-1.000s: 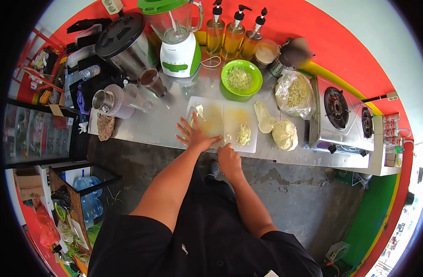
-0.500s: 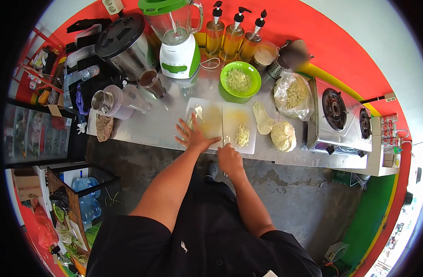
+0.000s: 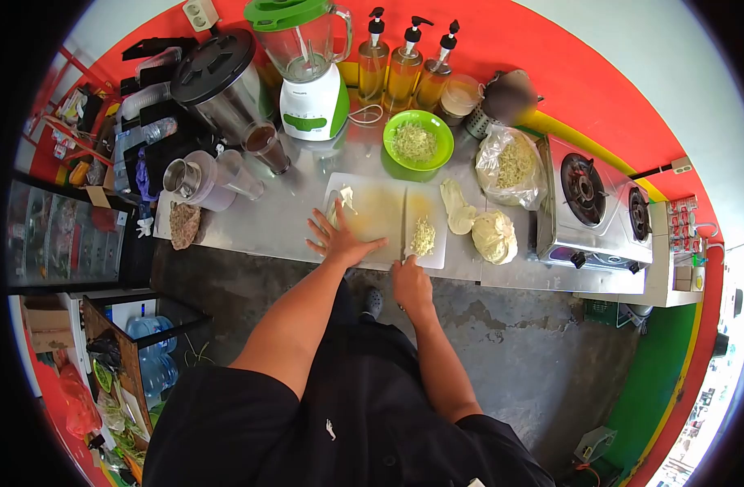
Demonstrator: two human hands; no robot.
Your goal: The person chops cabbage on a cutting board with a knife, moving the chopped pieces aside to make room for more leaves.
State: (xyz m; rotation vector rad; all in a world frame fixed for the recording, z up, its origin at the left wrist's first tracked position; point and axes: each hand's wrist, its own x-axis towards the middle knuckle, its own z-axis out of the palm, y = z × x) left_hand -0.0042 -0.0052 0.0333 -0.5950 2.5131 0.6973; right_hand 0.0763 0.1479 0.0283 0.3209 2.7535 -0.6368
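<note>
Step in hand: by the look of it, the person is chopping pale vegetable into shreds on the white cutting board, which is lying on the steel worktop.
Cut pile: a small shredded heap is sitting on the right part of the board, just right of a thin dark line that I am reading as the knife seen edge-on.
Left grip: the left hand is lying released, palm down and fingers spread, pressing on the near left of the board and grasping nothing.
Right grip: the right hand is hanging clenched at the board's near edge, apparently around the knife handle, which the fist is hiding.
Uncut stock: pale cabbage pieces are waiting on the worktop just right of the board.
Already shredded: more shreds are filling the green bowl beyond the board.
Next move calls for: in my judgement, fresh stock needs to be under the left fingers, curled clear of the blade, with the board held firm against sliding.
</note>
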